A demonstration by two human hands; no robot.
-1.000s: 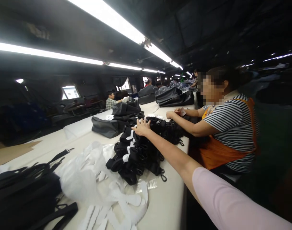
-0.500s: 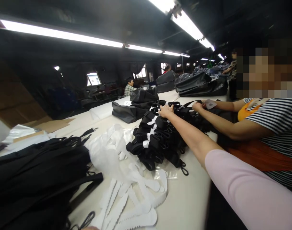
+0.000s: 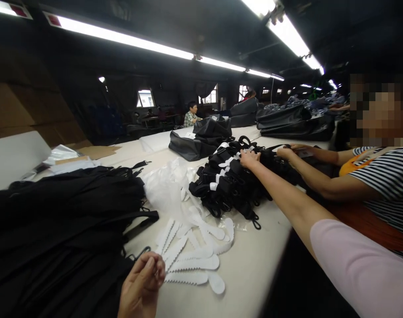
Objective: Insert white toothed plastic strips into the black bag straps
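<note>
My right hand (image 3: 250,159) reaches out to a heap of black webbing straps (image 3: 217,176) bundled with white scalloped strips. Its fingers are bent over a strap at the top of the heap; the fingertips are partly hidden. Low in the view, my left hand (image 3: 143,280) is raised with fingers curled against the thumb. Whether something small sits in that pinch is unclear. Loose white scalloped strips (image 3: 191,264) lie on the table just beyond it. To its left spreads a large pile of black fabric pieces (image 3: 62,229) with straps and hooks.
Crumpled clear plastic (image 3: 170,183) lies between the two black piles. Black bags (image 3: 196,145) stand farther back on the pale table (image 3: 241,269). At right, a co-worker in a striped shirt (image 3: 386,176) handles a dark strap. Cardboard (image 3: 97,152) and papers (image 3: 72,165) lie far left.
My left hand has risen into view from the bottom edge. The view has shifted, so the scene sits farther right. My right hand stays at the strap heap.
</note>
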